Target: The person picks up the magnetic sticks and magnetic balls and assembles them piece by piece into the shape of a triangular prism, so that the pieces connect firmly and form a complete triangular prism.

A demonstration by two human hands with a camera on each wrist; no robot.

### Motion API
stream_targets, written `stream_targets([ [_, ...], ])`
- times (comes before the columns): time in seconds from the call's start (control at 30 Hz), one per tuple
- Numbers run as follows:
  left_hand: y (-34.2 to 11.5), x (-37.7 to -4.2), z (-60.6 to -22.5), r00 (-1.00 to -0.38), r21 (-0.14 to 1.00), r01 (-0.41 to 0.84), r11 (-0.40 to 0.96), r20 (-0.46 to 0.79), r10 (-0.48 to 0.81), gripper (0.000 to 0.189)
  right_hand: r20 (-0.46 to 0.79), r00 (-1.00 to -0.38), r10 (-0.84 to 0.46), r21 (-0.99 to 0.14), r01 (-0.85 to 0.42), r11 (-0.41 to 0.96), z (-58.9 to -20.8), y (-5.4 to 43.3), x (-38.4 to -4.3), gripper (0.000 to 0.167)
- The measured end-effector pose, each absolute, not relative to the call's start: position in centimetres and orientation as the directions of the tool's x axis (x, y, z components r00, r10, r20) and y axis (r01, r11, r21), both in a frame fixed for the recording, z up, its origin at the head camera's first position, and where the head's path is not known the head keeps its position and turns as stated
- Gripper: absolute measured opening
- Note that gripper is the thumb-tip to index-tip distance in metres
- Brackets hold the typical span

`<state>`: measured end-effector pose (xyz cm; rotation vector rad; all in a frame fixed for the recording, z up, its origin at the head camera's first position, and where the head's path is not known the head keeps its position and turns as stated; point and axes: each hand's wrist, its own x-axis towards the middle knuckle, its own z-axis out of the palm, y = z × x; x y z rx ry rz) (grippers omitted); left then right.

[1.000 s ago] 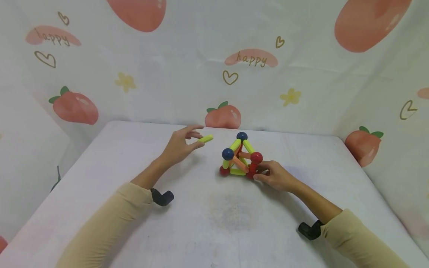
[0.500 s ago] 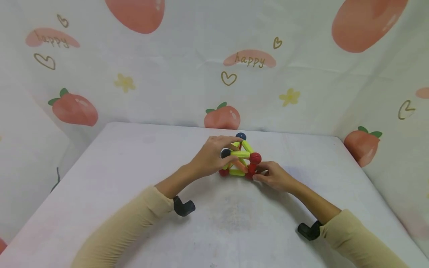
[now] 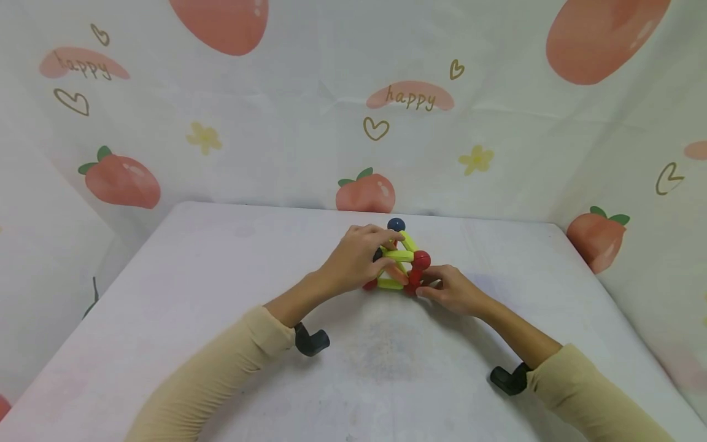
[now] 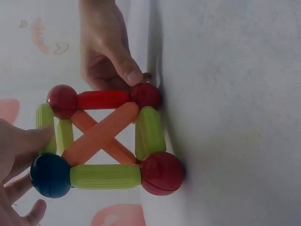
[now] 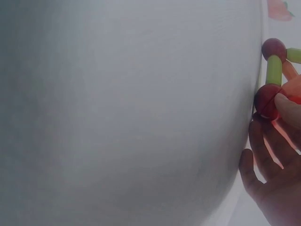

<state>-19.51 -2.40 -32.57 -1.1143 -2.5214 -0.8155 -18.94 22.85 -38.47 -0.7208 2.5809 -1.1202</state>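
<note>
A cube-like frame of toy building rods and balls stands toward the back of the table in the head view. My left hand (image 3: pixel 350 261) pinches a yellow-green rod (image 3: pixel 399 255) along its upper front edge. In the left wrist view that rod (image 4: pixel 45 127) spans from a blue ball (image 4: pixel 51 175) to an upper red ball (image 4: pixel 62 101), with my thumb on it. Low on the frame's right side, my right hand (image 3: pixel 455 291) holds a red ball (image 5: pixel 269 100) between thumb and fingers. Two orange rods (image 4: pixel 101 134) cross inside. The left hand hides part of the frame in the head view.
The white table (image 3: pixel 386 380) stretches around the frame and both forearms. Behind it hangs a white cloth (image 3: pixel 298 123) printed with peaches. Black wrist-worn pieces (image 3: pixel 312 341) stick out beside both sleeves.
My left hand has carried the yellow-green rod rightward from beside the frame to its upper front edge, between the blue and red balls. My right hand has stayed at the lower red ball.
</note>
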Motion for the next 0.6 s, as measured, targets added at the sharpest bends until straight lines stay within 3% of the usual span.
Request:
stream_targets([
  [0.23, -2.2, -19.6, -32.6, -0.682, 0.368, 0.732, 0.574, 0.388, 0.620, 0.031, -0.005, -0.848, -0.530, -0.741, -0.353, 0.571, -38.7, 22.7, -19.0, 0.032],
  [0.4, -2.3, -19.8, -32.9, -0.707, 0.434, 0.707, 0.559, 0.388, 0.592, 0.037, -0.009, -0.848, -0.530, -0.734, -0.354, 0.579, -38.7, 22.7, -19.0, 0.033],
  [0.6, -3.3, -20.1, -33.1, -0.687, 0.531, 0.712, 0.459, 0.396, 0.609, 0.045, -0.030, -0.842, -0.539, -0.716, -0.358, 0.599, -38.4, 22.9, -19.0, 0.035],
])
